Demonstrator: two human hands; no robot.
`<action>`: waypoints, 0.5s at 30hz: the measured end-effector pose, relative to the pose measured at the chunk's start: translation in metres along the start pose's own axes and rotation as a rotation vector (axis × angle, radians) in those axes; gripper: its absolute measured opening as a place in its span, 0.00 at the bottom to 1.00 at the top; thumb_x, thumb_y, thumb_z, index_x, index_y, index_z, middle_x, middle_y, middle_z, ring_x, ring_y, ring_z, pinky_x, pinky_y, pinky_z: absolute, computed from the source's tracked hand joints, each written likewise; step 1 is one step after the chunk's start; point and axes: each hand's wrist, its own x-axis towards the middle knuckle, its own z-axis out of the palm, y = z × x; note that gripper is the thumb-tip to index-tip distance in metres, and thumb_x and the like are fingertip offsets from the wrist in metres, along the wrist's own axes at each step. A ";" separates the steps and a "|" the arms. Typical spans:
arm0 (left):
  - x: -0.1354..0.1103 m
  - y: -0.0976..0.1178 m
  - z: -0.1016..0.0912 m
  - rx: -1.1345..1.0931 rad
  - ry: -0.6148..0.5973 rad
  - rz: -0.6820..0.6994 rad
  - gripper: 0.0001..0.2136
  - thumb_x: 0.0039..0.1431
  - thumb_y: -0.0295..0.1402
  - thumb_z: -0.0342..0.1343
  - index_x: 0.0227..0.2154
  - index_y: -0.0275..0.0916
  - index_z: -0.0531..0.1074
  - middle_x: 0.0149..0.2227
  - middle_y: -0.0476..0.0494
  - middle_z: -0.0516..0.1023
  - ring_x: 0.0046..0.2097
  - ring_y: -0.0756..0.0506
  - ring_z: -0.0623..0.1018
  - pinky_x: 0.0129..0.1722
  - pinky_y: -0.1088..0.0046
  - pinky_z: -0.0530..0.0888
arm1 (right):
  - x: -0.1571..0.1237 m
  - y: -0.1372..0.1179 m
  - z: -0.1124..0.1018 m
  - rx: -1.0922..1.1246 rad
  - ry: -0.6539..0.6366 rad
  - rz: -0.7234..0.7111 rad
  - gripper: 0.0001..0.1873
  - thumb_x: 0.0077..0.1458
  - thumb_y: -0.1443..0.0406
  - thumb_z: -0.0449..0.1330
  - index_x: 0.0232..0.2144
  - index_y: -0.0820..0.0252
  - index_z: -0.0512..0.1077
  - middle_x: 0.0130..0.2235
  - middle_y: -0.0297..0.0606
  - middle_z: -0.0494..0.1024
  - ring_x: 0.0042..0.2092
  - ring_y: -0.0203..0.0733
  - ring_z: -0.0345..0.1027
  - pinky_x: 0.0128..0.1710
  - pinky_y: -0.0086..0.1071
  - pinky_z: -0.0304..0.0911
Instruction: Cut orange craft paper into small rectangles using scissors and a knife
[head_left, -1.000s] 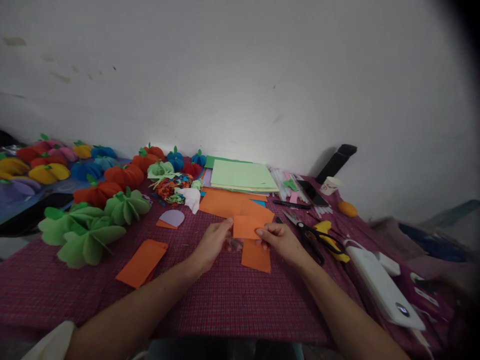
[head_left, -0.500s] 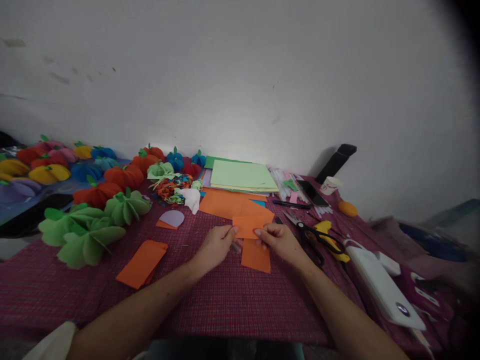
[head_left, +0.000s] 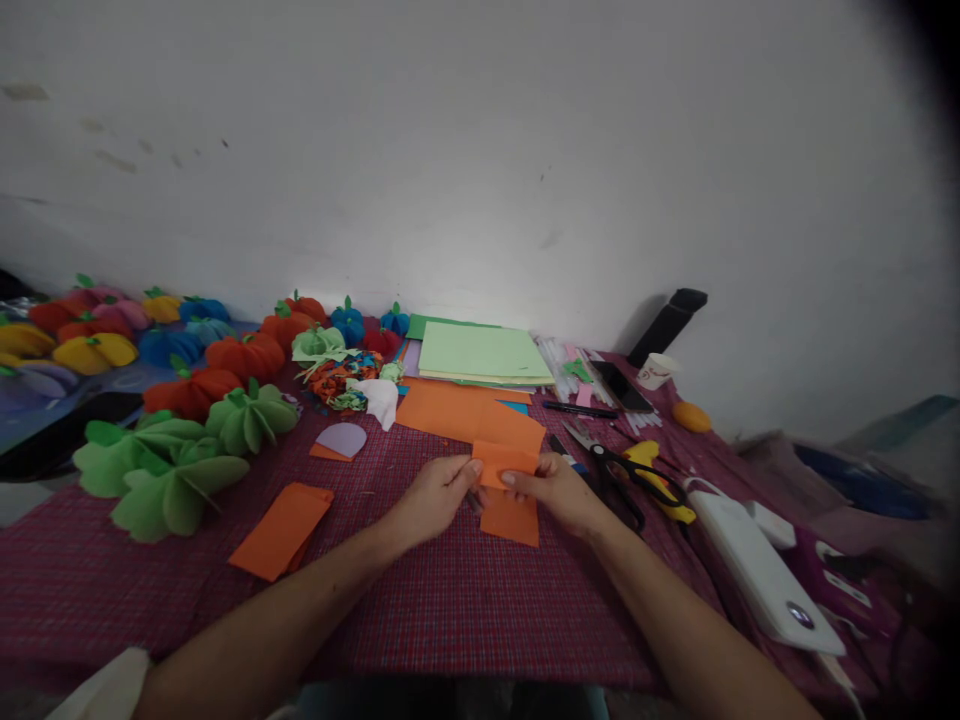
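Observation:
Between my two hands is a small piece of orange paper (head_left: 501,460), raised a little over the table. My left hand (head_left: 435,495) pinches its left edge between thumb and fingers. On the other side, my right hand (head_left: 559,490) grips the right part, its thumb lying across the front. Beneath, another orange paper piece (head_left: 511,522) lies flat on the cloth, partly covered by my fingers. A larger orange sheet (head_left: 450,408) rests just behind the hands. Black-handled scissors (head_left: 615,470) lie to the right of my right hand.
Folded orange papers (head_left: 283,530) and a lilac half-round template (head_left: 342,439) lie left. Green paper pumpkins (head_left: 172,470) stand beyond. Pale green sheets (head_left: 484,352) are stacked at the back. A white power bank (head_left: 765,565), a phone (head_left: 622,386) and a paper cup (head_left: 657,371) are right.
The held orange paper has shifted slightly and now looks narrower and tilted. My right thumb has slid inward across its front. Other things stay put.

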 end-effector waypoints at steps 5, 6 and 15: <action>0.001 0.006 0.001 -0.097 -0.001 -0.033 0.15 0.54 0.41 0.47 0.31 0.33 0.71 0.30 0.44 0.75 0.28 0.50 0.71 0.27 0.77 0.65 | 0.000 0.000 0.004 0.009 0.009 0.012 0.15 0.41 0.56 0.62 0.20 0.65 0.72 0.20 0.33 0.71 0.20 0.29 0.57 0.23 0.25 0.53; 0.001 0.006 0.002 -0.140 -0.001 -0.041 0.15 0.52 0.41 0.50 0.34 0.33 0.71 0.32 0.44 0.75 0.29 0.51 0.70 0.27 0.77 0.65 | 0.000 0.000 0.005 0.006 0.008 0.015 0.15 0.41 0.56 0.62 0.20 0.65 0.72 0.19 0.33 0.71 0.20 0.29 0.57 0.22 0.25 0.53; 0.006 -0.007 0.006 -0.247 0.124 -0.147 0.15 0.46 0.39 0.56 0.32 0.31 0.73 0.28 0.44 0.73 0.25 0.53 0.67 0.25 0.77 0.64 | -0.002 0.000 0.012 0.047 -0.027 0.026 0.15 0.43 0.56 0.61 0.27 0.64 0.74 0.25 0.35 0.74 0.26 0.33 0.64 0.28 0.27 0.59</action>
